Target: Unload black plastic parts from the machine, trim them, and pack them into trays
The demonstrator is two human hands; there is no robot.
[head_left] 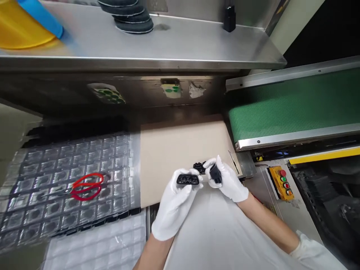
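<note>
Both my hands wear white gloves and meet over the near edge of a brown cardboard sheet point(180, 146). My left hand point(174, 198) is closed on a black oval plastic part with holes point(187, 179). My right hand point(227, 180) is closed on a black block-shaped plastic part point(215, 173). A further small black piece point(198, 167) shows between the two hands, just behind the fingertips; which hand holds it I cannot tell.
Red-handled scissors point(86, 186) lie on a clear blister tray point(56, 180) at the left. A green conveyor belt point(292, 107) runs at the right, with a button panel point(282, 183) below it. A steel shelf point(168, 41) above carries stacked dark discs point(131, 17) and a yellow container point(22, 30).
</note>
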